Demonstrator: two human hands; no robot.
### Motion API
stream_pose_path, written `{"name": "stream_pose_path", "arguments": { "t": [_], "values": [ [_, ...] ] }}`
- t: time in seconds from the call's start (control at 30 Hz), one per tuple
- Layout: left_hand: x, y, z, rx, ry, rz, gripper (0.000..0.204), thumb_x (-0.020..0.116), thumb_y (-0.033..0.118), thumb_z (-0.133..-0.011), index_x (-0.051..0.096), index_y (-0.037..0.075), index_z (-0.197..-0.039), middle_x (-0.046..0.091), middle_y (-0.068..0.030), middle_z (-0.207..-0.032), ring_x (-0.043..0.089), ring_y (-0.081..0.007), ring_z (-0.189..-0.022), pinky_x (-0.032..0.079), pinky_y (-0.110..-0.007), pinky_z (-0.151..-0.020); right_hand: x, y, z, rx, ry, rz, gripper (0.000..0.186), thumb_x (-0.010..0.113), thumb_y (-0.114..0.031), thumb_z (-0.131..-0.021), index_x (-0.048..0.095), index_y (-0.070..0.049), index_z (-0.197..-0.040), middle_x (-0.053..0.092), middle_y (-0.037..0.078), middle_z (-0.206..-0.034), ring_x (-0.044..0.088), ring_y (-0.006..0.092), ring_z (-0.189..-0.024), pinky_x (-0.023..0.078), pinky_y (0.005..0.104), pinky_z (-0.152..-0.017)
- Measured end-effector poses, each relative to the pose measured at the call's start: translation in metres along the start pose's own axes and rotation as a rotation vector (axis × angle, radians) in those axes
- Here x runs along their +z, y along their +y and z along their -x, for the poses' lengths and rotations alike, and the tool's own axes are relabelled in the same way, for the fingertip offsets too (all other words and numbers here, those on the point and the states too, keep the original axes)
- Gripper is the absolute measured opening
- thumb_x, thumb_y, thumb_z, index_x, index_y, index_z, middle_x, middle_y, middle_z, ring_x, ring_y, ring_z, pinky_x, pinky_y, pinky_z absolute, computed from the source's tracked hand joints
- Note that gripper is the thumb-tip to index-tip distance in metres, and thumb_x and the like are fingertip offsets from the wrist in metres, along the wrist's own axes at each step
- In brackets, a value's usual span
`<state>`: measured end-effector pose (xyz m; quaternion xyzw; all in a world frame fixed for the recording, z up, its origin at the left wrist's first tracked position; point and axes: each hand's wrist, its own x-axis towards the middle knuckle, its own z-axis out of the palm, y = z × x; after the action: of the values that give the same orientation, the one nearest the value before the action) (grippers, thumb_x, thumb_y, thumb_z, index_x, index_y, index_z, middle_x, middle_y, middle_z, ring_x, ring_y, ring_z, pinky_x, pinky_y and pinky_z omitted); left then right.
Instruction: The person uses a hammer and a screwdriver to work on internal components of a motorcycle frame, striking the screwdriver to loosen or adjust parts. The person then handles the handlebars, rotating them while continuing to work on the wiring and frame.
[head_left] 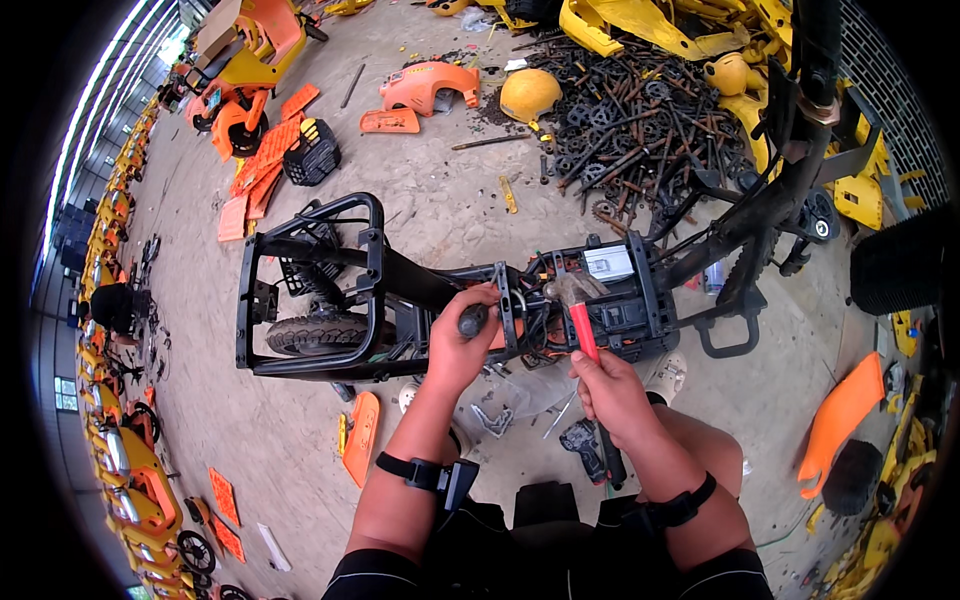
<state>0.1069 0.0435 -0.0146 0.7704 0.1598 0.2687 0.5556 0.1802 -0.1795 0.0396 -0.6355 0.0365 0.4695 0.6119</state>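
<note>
My left hand (462,338) is closed around a screwdriver (473,320) with a dark rounded handle; its tip is hard to make out against a crossbar of the black scooter frame (375,262). In my right hand (612,392) is a claw hammer (583,325), gripped by its red and black handle. The hammer's metal head is over the frame's open middle, to the right of my left hand. Wires and a silver-topped box (609,264) sit inside that opening.
A cordless drill (583,448) lies on the floor near my feet. Beyond the frame are a heap of rusty metal parts (640,130), a yellow round shell (530,96) and orange panels (268,155). Rows of yellow scooters (135,480) line the left, where another person (112,308) bends down.
</note>
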Motion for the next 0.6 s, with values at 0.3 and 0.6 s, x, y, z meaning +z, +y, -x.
{"name": "stream_pose_path", "arguments": {
  "t": [0.3, 0.6],
  "values": [
    [-0.002, -0.002, 0.001, -0.010, 0.048, 0.034, 0.017, 0.065, -0.005, -0.091, 0.061, 0.002, -0.106, 0.069, -0.0116, -0.110, 0.065, -0.0257, -0.115, 0.048, -0.036, -0.101, 0.006, 0.003, -0.001, -0.088, 0.037, 0.082, 0.031, 0.055, -0.034, -0.105, 0.058, -0.004, -0.095, 0.047, -0.003, -0.065, 0.042, 0.0053, -0.052, 0.035, 0.0229, -0.046],
    [-0.008, -0.010, 0.006, -0.012, 0.051, 0.040, 0.019, 0.068, 0.002, -0.092, 0.061, 0.004, -0.110, 0.068, -0.0131, -0.111, 0.067, -0.0234, -0.103, 0.051, -0.033, -0.091, 0.027, 0.007, 0.033, -0.821, -0.044, 0.725, 0.030, 0.060, -0.032, -0.100, 0.063, -0.003, -0.106, 0.063, 0.013, -0.072, 0.062, 0.0279, -0.062, 0.049, 0.0401, -0.060]
  ]
}}
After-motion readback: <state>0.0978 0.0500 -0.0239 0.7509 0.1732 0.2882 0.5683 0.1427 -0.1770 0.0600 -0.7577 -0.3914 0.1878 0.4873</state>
